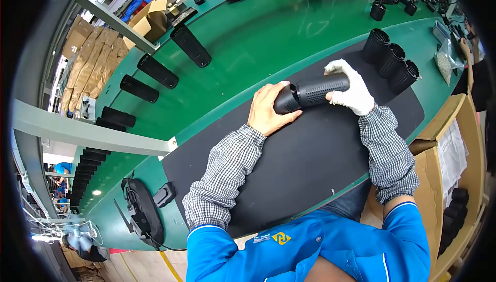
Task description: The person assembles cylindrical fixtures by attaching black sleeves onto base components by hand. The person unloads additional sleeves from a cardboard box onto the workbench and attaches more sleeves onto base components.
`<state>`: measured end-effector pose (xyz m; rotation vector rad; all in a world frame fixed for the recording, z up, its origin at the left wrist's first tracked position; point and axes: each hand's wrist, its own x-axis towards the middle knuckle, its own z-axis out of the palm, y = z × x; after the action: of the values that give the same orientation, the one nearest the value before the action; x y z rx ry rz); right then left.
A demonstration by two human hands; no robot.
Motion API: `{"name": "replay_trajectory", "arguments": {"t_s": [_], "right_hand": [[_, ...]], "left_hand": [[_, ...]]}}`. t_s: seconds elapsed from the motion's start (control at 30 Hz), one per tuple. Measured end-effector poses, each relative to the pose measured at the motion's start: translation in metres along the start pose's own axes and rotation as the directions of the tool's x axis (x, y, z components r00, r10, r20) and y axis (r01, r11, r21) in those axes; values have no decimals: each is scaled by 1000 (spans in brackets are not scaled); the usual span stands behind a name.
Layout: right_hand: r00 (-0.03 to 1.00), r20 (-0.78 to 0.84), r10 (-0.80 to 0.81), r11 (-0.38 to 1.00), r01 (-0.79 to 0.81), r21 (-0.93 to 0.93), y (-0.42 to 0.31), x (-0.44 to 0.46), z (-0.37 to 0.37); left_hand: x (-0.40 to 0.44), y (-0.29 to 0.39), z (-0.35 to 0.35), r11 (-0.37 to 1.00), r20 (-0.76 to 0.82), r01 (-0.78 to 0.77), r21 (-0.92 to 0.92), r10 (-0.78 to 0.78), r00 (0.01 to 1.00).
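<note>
Over the black mat [310, 163], a black cylinder with a perforated section [316, 92] is held roughly level between both hands. My left hand [267, 110], bare, wraps round its shorter smooth end part [284, 101]. A gap or seam shows between that part and the perforated one. Wearing a white glove with the thumb uncovered, my right hand [354, 89] grips the far right end of the perforated part. Three open-topped black cylinders [390, 59] stand at the mat's upper right corner. Both forearms have checked sleeves.
Several black cylinders [191, 47] lie along the green surface [248, 34] beyond. A metal bar [93, 129] crosses at left. A black bag-like item [142, 212] lies at lower left. A cardboard box [431, 178] with black parts is at right. People's arms show at the far right edge.
</note>
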<state>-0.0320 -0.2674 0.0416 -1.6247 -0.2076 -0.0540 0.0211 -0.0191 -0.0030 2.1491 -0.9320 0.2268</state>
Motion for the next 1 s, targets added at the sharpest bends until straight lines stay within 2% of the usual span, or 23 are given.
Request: {"name": "replay_trajectory", "arguments": {"t_s": [0.1,0.13,0.23,0.4,0.43,0.53,0.6,0.73,0.83,0.9,1.0], "right_hand": [[996,-25,-81,990,77,-114,10,4,0],[999,-42,-27,992,22,-127,8,5,1],[995,-67,-78,989,68,-134,14,7,3],[998,-52,-30,985,21,-171,13,6,3],[999,-46,-18,981,9,-192,12,6,3],[989,-50,-140,946,118,-303,14,7,5],[991,-27,-129,959,118,-259,19,10,4],[998,-56,-35,967,19,-255,9,7,10],[986,-86,-140,953,110,-283,11,8,16],[985,-138,-101,942,50,-332,6,15,25],[987,-154,-44,873,-37,-487,-9,31,36]], "left_hand": [[-1,6,-1,999,28,-11,48,9,1000],[-1,6,-1,999,29,-14,52,12,1000],[-1,6,1,997,26,-26,66,25,999],[-1,7,0,991,14,-72,117,71,997],[-1,6,2,995,8,-57,78,56,998],[0,-1,6,998,2,-25,-53,25,1000],[1,-3,5,987,13,-26,-158,28,1000],[2,-3,4,996,12,-67,-66,68,998],[0,-8,7,994,-26,-92,-53,90,996],[-1,-9,9,995,-72,-99,-20,97,993],[-5,-9,9,991,-62,78,-107,-85,994]]}}
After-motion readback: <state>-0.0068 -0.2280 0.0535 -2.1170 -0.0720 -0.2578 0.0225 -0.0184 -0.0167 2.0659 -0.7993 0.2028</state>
